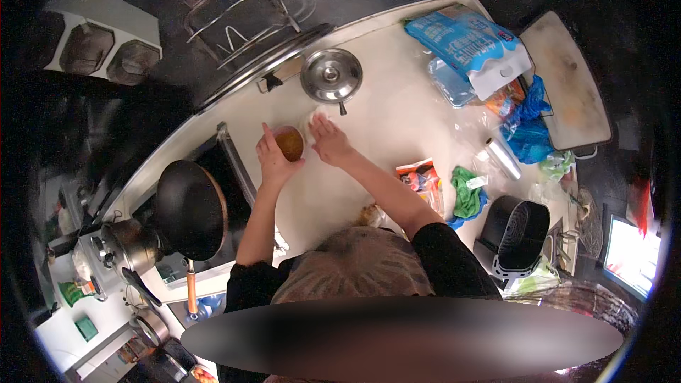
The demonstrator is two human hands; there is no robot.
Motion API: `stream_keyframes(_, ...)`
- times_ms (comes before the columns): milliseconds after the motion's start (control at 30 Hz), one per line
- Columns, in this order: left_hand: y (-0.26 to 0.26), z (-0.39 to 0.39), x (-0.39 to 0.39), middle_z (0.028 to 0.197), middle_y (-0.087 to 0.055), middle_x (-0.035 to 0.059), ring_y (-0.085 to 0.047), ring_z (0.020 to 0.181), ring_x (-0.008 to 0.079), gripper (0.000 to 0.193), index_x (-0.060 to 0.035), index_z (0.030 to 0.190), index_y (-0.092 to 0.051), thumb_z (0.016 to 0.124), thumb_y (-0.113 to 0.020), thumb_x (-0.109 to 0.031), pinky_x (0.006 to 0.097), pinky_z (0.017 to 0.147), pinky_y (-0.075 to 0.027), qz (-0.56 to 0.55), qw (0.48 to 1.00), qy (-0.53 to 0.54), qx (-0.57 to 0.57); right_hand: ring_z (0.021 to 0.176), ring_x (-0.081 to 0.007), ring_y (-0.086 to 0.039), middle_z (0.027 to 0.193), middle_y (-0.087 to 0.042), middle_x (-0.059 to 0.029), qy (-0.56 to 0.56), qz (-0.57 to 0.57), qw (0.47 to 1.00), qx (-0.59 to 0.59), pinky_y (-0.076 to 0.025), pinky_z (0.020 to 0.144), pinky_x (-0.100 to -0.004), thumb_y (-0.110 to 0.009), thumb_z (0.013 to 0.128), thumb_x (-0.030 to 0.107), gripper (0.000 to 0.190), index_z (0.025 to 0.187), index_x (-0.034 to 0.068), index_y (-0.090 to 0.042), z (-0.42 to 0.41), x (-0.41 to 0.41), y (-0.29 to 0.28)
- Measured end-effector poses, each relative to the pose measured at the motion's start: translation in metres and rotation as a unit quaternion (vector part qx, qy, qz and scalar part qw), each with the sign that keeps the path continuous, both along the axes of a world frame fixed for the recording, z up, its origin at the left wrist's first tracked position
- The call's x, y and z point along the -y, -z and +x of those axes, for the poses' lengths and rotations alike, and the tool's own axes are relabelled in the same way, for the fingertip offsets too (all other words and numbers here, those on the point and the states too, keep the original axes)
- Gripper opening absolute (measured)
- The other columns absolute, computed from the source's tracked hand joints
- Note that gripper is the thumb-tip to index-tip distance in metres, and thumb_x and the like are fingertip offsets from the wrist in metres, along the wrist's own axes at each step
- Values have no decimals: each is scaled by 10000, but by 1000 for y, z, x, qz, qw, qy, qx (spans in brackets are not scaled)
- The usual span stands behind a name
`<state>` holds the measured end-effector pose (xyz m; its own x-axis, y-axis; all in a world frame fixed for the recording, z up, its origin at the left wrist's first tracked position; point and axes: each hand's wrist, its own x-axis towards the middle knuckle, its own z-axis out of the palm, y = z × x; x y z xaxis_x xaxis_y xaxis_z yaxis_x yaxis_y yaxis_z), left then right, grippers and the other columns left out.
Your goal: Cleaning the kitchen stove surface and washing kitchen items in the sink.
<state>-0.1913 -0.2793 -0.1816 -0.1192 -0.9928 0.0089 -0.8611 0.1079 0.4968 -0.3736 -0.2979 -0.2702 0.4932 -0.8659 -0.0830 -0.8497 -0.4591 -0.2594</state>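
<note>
My left hand [277,164] curls around the side of a small round container [289,143] filled with something brown. It stands on the pale countertop [383,117]. Just right of it, my right hand [331,141] lies palm down over a whitish thing [315,117], perhaps a cloth. The fingers cover most of it, so its kind and whether it is gripped are unclear. Beyond the right hand is a round stainless steel lid [331,75] with a central knob, and a dark handle sticks out below it.
To the left, a black wok [189,210] sits over the dark cooktop [234,170], near a steel pot [130,244]. Rightward are a blue package [457,37], a cutting board [569,80], a foil roll [503,158], a green cloth [466,191], a red packet [423,181] and a black air-fryer basket [513,234].
</note>
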Motion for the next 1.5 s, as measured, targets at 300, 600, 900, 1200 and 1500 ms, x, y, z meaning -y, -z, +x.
stream_keyframes(300, 6, 44, 42, 1289, -408, 282, -376, 1188, 459, 1341, 6, 1464, 5, 502, -889, -270, 518, 1050, -256, -11, 999, -51, -10, 1434, -230, -167, 1546, -198, -97, 91, 21, 994, -60, -160, 1151, -420, -385, 962, 365, 565, 1453, 99, -299, -6, 37, -25)
stream_keyframes(600, 24, 76, 99, 1311, -412, 264, -364, 1222, 447, 1283, 10, 1445, -88, 496, -893, -303, 512, 1068, -242, -53, 996, -58, -30, 1368, -242, -286, 1467, -347, -88, 81, -83, 993, -26, -271, 1101, -413, -451, 925, 370, 534, 1379, 95, -395, -43, 91, 0)
stream_keyframes(900, 30, 79, 145, 1271, -469, 236, -411, 1237, 419, 1093, -6, 1303, -285, 461, -913, -307, 482, 1027, -361, 15, 997, -61, 42, 1417, -337, -172, 1522, -218, -177, 193, -92, 977, -5, -124, 1158, -441, -463, 919, 434, 616, 1413, 81, -360, -30, 144, 21)
stream_keyframes(1200, 62, 106, 157, 1240, -516, 146, -537, 1082, 256, 829, 4, 1192, -417, 577, -886, -293, 445, 1019, -370, -52, 995, 20, -88, 1414, -353, -172, 1518, -208, -197, 114, 12, 993, 7, -160, 1150, -417, -467, 916, 472, 698, 1445, 53, -290, 6, 61, -16)
stream_keyframes(1500, 23, 26, 76, 1328, -376, 288, -372, 1215, 445, 917, 64, 1347, -283, 691, -785, -333, 512, 1046, -304, -230, 968, -76, 67, 1396, -389, -198, 1490, -232, -242, 220, 88, 970, -58, -183, 1139, -456, -463, 922, 447, 731, 1431, -37, -259, -65, -152, -43)
